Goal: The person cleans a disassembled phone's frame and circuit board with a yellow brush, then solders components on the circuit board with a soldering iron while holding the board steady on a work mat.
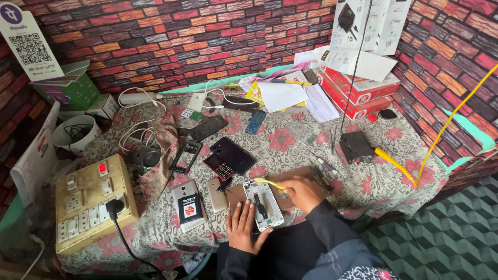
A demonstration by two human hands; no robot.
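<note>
An opened white phone (263, 204) lies face down on a brown mat (290, 179) near the table's front edge, its insides showing. My left hand (243, 227) rests flat on the table, fingers spread, against the phone's left side. My right hand (302, 193) is closed around a yellow-handled brush (270, 182) whose head points left over the phone's top end.
Several other phones (232, 153) lie on the floral tablecloth (290, 140) to the left. A wooden switchboard (93, 202) with a black plug sits at front left. A small black box (356, 147), a yellow cable (446, 129), red boxes (358, 91) and papers are on the right and back.
</note>
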